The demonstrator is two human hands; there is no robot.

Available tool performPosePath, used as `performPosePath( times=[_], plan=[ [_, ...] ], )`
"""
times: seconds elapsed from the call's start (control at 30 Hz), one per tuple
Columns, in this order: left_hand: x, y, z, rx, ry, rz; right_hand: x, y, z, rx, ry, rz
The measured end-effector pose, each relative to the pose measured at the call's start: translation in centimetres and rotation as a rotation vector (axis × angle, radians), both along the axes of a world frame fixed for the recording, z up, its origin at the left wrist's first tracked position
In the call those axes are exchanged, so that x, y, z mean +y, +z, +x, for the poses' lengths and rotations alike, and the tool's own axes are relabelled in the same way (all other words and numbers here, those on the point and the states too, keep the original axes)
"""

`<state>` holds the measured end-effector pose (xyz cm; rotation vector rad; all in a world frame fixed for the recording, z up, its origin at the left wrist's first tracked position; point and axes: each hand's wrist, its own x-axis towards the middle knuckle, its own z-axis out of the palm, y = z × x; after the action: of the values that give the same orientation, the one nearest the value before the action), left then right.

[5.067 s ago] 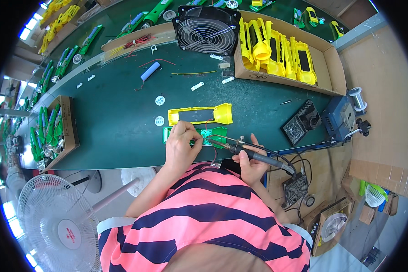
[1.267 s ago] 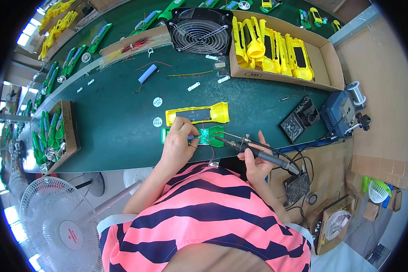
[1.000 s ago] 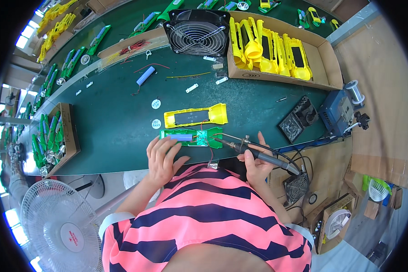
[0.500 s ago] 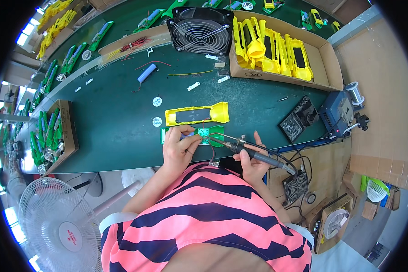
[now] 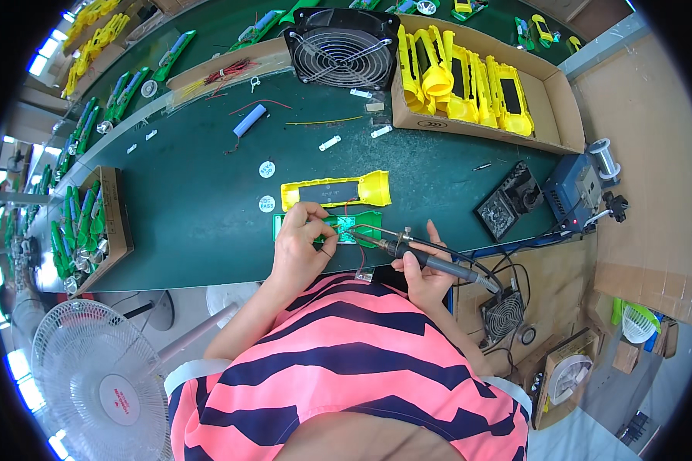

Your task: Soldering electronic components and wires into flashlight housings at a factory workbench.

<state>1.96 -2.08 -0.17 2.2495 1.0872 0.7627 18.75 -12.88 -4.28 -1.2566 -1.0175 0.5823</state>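
Note:
A green plastic housing (image 5: 370, 223) with a small green circuit board (image 5: 346, 224) in it lies near the bench's front edge. Over its left part, my left hand (image 5: 300, 240) pinches thumb and forefinger together beside the board; what is between the fingertips is too small to name. My right hand (image 5: 427, 275) grips a soldering iron (image 5: 438, 263) with a thin metal tube fixed along it, its tip pointing left at the board. Just beyond lies a yellow housing half (image 5: 375, 189) with a dark panel, joined to the board by a thin red wire.
Behind stand a black fan (image 5: 341, 50) and a cardboard box (image 5: 484, 132) of yellow housings. At right are a soldering station (image 5: 573, 192) and an iron stand (image 5: 509, 201). A box of green assemblies (image 5: 115, 211) is at left. A blue cylindrical cell (image 5: 250, 121) lies mid-bench.
My left hand has shifted slightly left, its fingertips drawing back from the board. The soldering iron stays almost in place at the board.

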Motion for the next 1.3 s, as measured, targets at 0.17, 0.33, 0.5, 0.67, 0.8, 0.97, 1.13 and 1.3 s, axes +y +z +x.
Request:
performPosePath(
  times=[0.17, 0.33, 0.5, 0.67, 0.8, 0.97, 1.13, 1.3],
  plan=[
    [0.3, 0.3, 0.2, 0.036, -0.009, -0.035, 0.4, 0.1, -0.1, -0.039, 0.001, 0.001],
    [0.5, 0.4, 0.3, 0.065, -0.018, -0.022, 0.4, 0.0, 0.1, -0.067, 0.013, 0.007],
    [0.5, 0.5, 0.2, 0.083, -0.03, -0.013, -0.2, -0.2, 0.1, -0.002, -0.035, 0.019],
    [0.6, 0.6, 0.4, 0.09, -0.027, -0.028, -0.6, 0.8, 0.5, 0.293, -0.084, 0.0],
    [0.6, 0.9, 0.4, 0.104, -0.026, -0.04, -0.6, 0.6, 0.8, 0.126, -0.06, 0.033],
    [0.7, 1.0, 0.5, 0.127, -0.029, -0.047, -0.6, 0.6, 0.0, 0.278, -0.108, -0.011],
    [0.8, 1.2, 0.7, 0.13, -0.033, -0.063, -0.5, 0.3, 0.3, 0.159, -0.085, 0.026],
    [0.8, 1.4, 0.5, 0.132, -0.02, -0.091, -0.8, -0.4, 0.8, 0.084, -0.041, 0.037]
  ],
)
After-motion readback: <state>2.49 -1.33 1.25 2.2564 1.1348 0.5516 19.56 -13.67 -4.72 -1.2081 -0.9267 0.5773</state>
